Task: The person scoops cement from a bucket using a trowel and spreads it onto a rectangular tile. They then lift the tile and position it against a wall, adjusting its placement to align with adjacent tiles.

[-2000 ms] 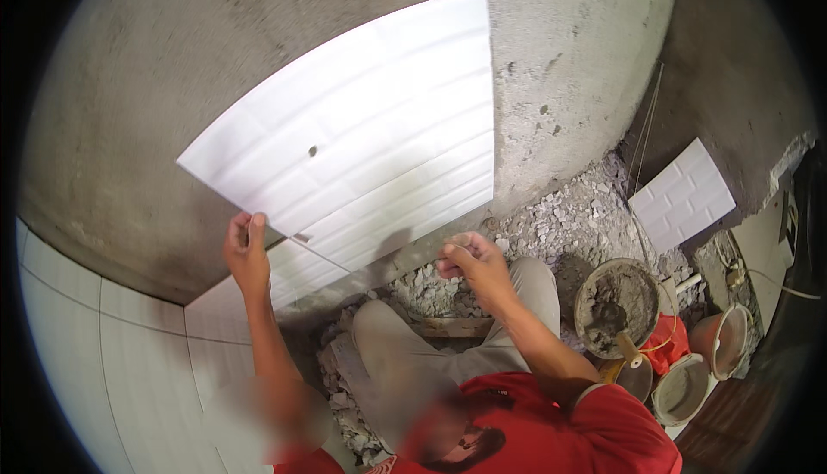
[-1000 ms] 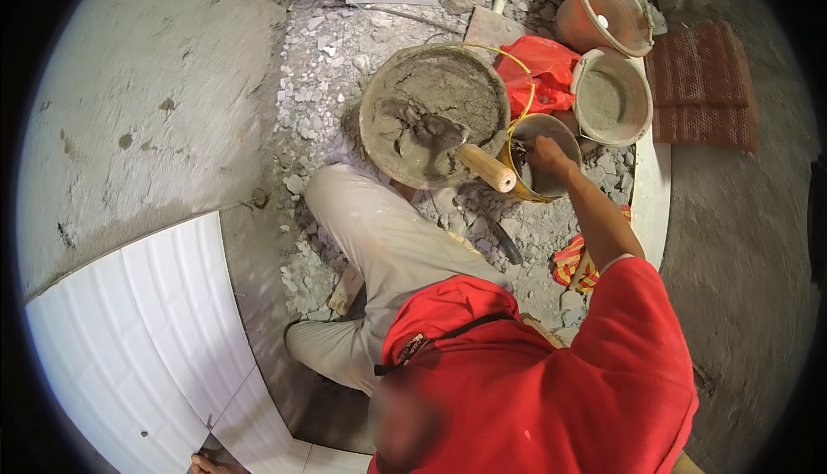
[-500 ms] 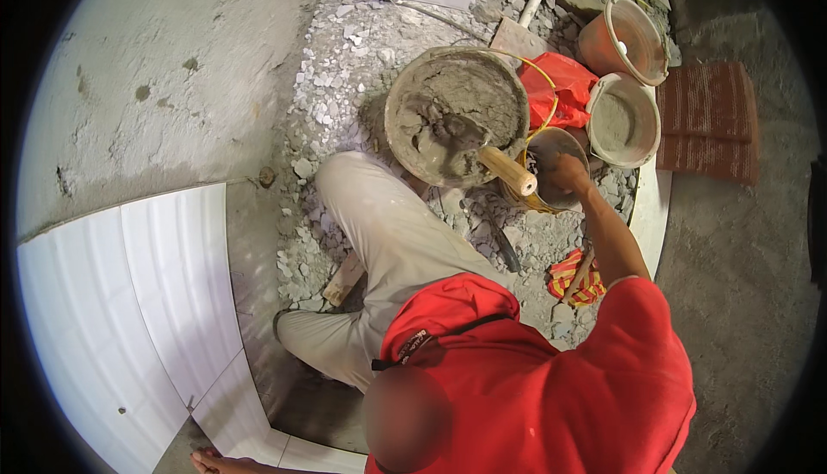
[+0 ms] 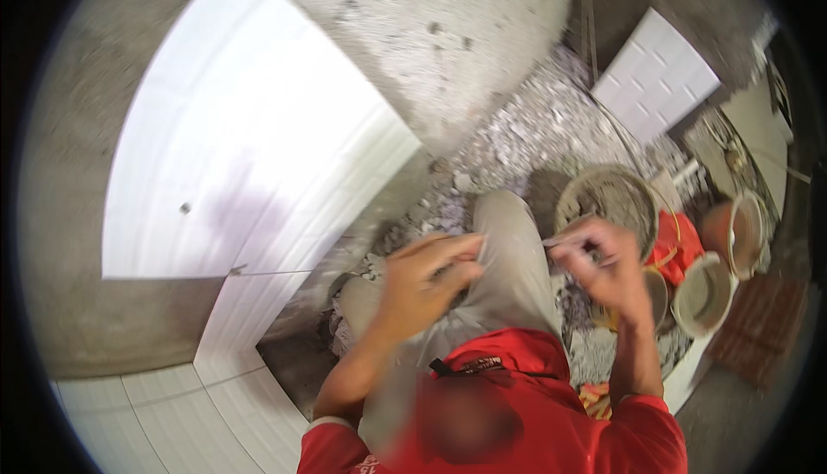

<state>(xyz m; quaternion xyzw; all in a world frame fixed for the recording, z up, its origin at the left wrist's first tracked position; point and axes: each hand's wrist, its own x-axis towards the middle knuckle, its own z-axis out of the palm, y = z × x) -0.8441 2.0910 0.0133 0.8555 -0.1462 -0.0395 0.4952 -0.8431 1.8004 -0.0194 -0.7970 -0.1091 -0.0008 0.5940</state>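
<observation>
Both my hands are raised over my lap, on either side of my bent knee in pale trousers. My left hand has its fingers bent inward, thumb close to them. A small pale bit seems to show at its fingertips, too blurred to name. Facing it across the knee, my right hand is curled with fingertips pinched, perhaps on something thin and grey. Just behind it stands the round tub of grey mortar. White wall tiles are fixed on the wall to the left, a thin line or wire by their lower edge.
A small bucket, a red plastic bag, a pale-rimmed bucket and an orange bucket crowd the right. Rubble covers the floor ahead. A loose white tile leans at the back.
My right hand has come out of the small bucket, and my left has risen from beside the lower tiles; both are now before my knee. The view has turned left.
</observation>
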